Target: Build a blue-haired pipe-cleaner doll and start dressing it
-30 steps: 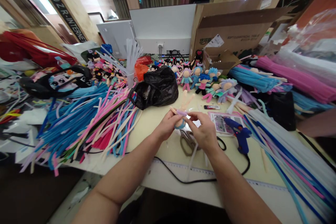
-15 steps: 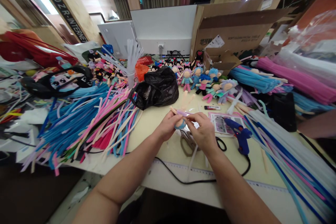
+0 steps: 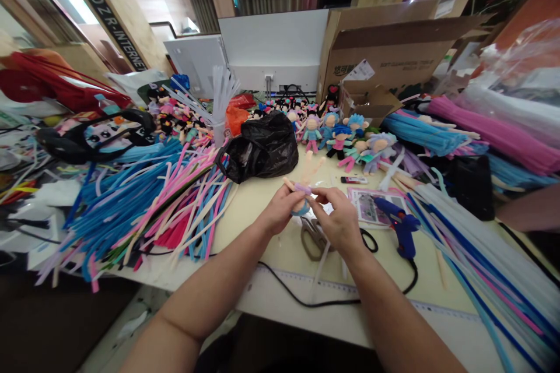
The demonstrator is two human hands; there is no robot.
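Note:
My left hand [image 3: 280, 210] and my right hand [image 3: 339, 221] meet above the cream table [image 3: 271, 245], both pinched on a small pipe-cleaner doll [image 3: 301, 195]. The doll has a blue head, a lilac wrap and beige limbs sticking up and to the left. My left hand grips its body from below. My right fingertips pinch the lilac wrap at its top. Grey scissors [image 3: 312, 236] lie on the table just under my hands.
A blue glue gun [image 3: 400, 224] with a black cord lies right of my hands. A black plastic bag [image 3: 262, 148] and finished dolls [image 3: 341, 137] stand behind. Piles of pipe cleaners [image 3: 144, 204] fill the left and right sides. A cardboard box [image 3: 385, 52] stands at the back.
My hands have shifted only slightly; the right fingertips have worked along the lilac wrap on the doll. The rest is unchanged.

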